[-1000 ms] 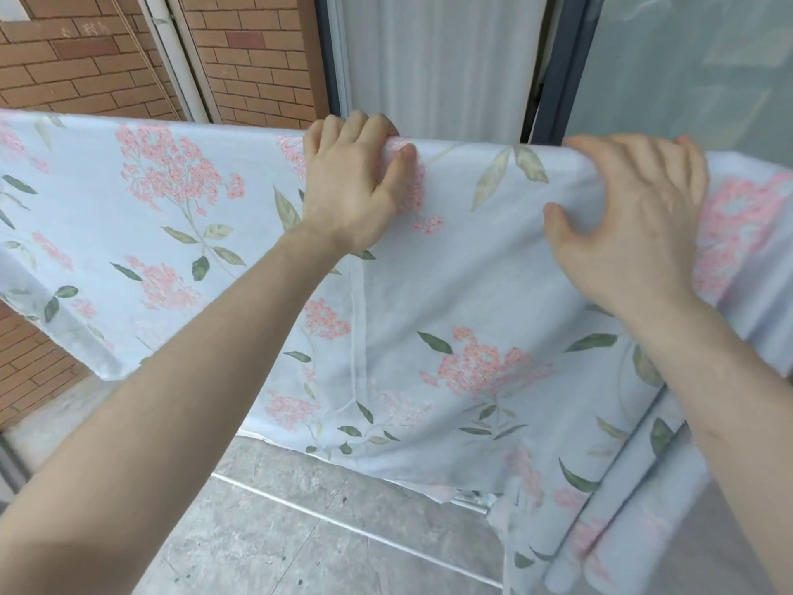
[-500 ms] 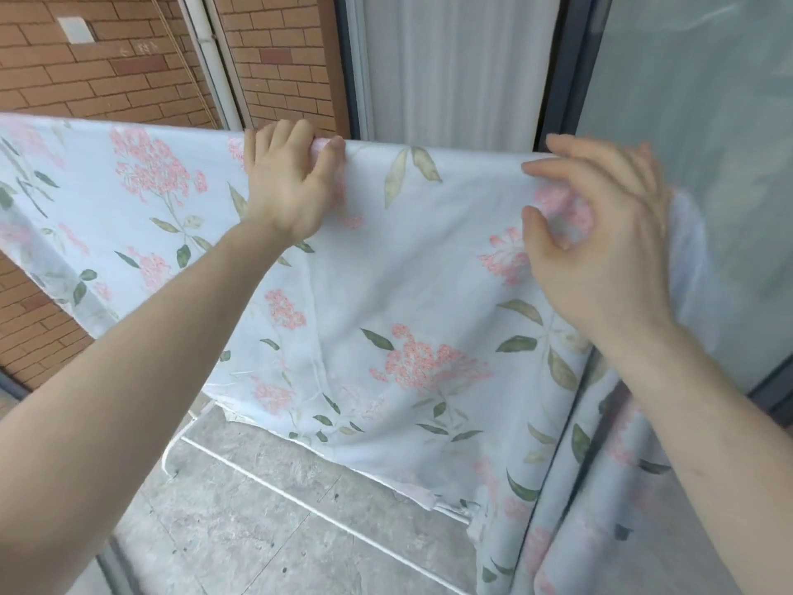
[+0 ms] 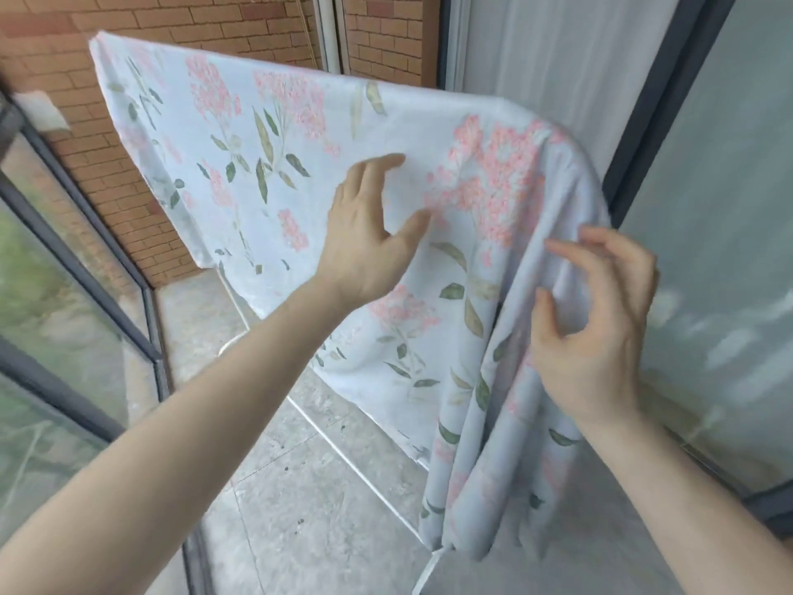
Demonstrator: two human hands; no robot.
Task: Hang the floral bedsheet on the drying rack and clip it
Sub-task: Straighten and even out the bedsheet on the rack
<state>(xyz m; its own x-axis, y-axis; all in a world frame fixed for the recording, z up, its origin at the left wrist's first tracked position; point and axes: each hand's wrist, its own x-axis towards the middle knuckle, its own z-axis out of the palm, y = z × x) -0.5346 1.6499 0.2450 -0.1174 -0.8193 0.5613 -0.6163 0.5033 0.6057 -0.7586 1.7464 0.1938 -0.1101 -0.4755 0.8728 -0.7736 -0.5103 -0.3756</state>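
Observation:
The floral bedsheet (image 3: 300,165), pale blue with pink blossoms and green leaves, hangs draped over the top of the drying rack, which it hides. Only the rack's white lower bars (image 3: 356,465) show near the floor. My left hand (image 3: 373,234) is in front of the sheet's middle with fingers spread and relaxed, holding nothing. My right hand (image 3: 596,319) is at the sheet's right end, fingers loosely curled beside the hanging folds (image 3: 485,423); I cannot tell if it touches the cloth. No clip is in view.
A red brick wall (image 3: 128,165) stands behind the rack. A glass balcony railing with a dark frame (image 3: 86,268) runs along the left. A sliding glass door with a dark frame (image 3: 669,100) and white curtain is at the right. The floor is grey tile (image 3: 300,508).
Both hands have let go of the sheet's top edge and dropped lower. The view has swung left, so the sheet's right end and hanging folds now show.

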